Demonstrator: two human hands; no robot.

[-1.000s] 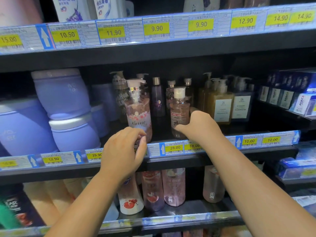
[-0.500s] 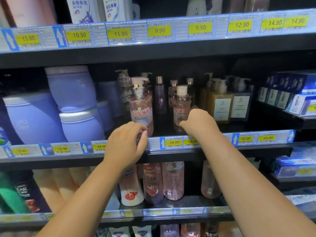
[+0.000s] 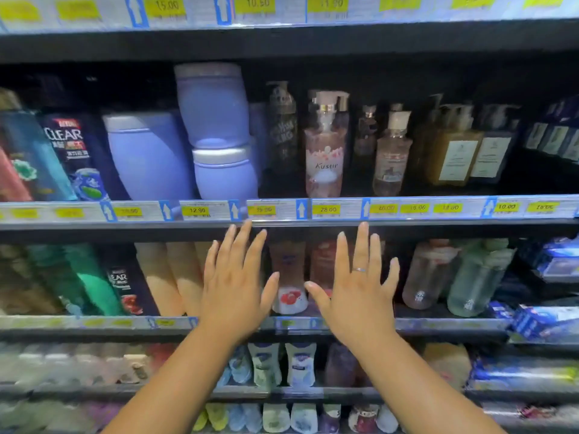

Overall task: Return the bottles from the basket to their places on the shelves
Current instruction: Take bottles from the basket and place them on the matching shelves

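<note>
Both hands are empty and flat, with fingers straight and spread and palms facing the shelves. The left hand (image 3: 233, 286) and the right hand (image 3: 360, 289) are held side by side, thumbs pointing at each other with a gap between them. A thin ring (image 3: 359, 270) sits on one finger of the right hand.

Just above the fingertips runs the price strip (image 3: 326, 209) along the shelf edge; I cannot tell whether the longest fingers touch it. Above that strip, up and between the two hands, the pink pump bottle (image 3: 326, 151) stands upright at the shelf front. Above the right hand stands the small clear bottle (image 3: 391, 158) with a white cap, also upright, near the pink one but apart from it. Further right are amber pump bottles (image 3: 451, 151).

Above the left hand two lilac tubs (image 3: 219, 126) are stacked, with a bigger lilac tub (image 3: 147, 155) to their left. Through the gap between the thumbs, a white bottle (image 3: 289, 277) with red fruit shows on the shelf behind the hands. Right of the right hand, two clear bottles (image 3: 429, 274) stand on that same shelf.
</note>
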